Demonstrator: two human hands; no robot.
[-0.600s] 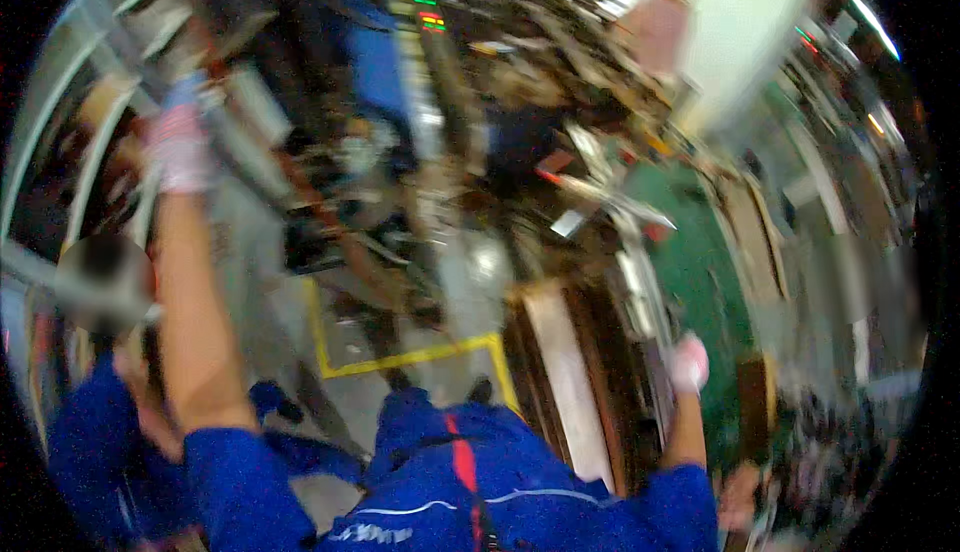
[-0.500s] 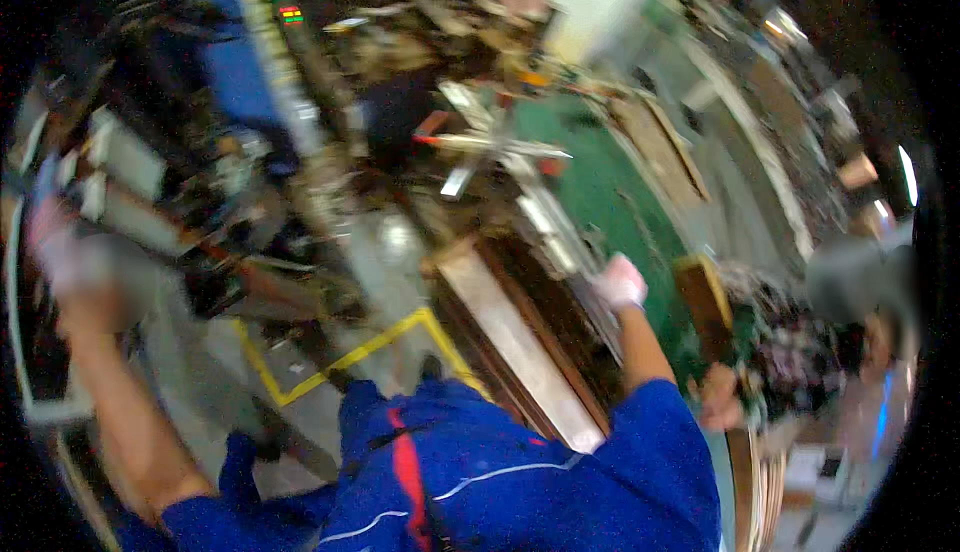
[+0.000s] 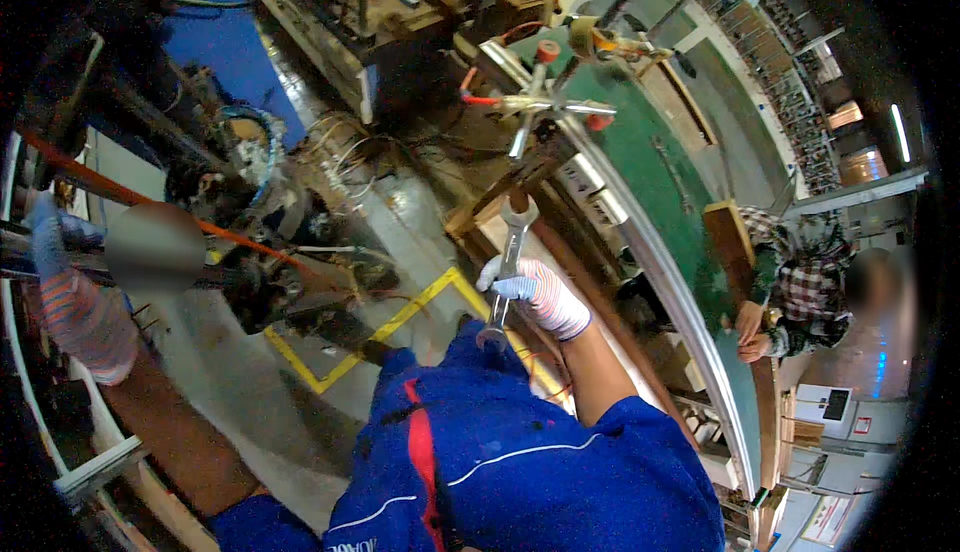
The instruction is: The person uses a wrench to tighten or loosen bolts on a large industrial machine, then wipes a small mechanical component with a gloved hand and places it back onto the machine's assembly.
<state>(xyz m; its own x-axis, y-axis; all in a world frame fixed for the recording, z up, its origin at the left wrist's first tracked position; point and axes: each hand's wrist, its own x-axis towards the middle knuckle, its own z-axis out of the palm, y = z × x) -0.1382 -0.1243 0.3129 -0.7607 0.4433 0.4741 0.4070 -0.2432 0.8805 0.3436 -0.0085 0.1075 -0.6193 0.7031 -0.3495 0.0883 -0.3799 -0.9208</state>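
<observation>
My right hand (image 3: 540,294), in a striped glove with bluish fingertips, is closed around the middle of a steel double-ended wrench (image 3: 516,237). The wrench stands nearly upright in front of my blue clothing, one open jaw above the hand and the other end below it. At the far left my left hand (image 3: 82,317), gloved the same way, reaches to a dark machine bar (image 3: 225,274). Its fingers look stretched and apart against the machine; a blurred patch hides part of the spot beside them.
A green-topped workbench (image 3: 655,187) runs along my right, with a multi-armed handle (image 3: 545,104) at its near edge. Across it a person's hands (image 3: 752,332) rest near a wooden block (image 3: 728,237). Yellow tape (image 3: 385,332) marks the grey floor; an orange hose (image 3: 235,235) crosses the machine.
My right hand has come off the bench edge toward my body, and the wrench now shows in it. My left hand stays at the machine on the left. The view has steadied.
</observation>
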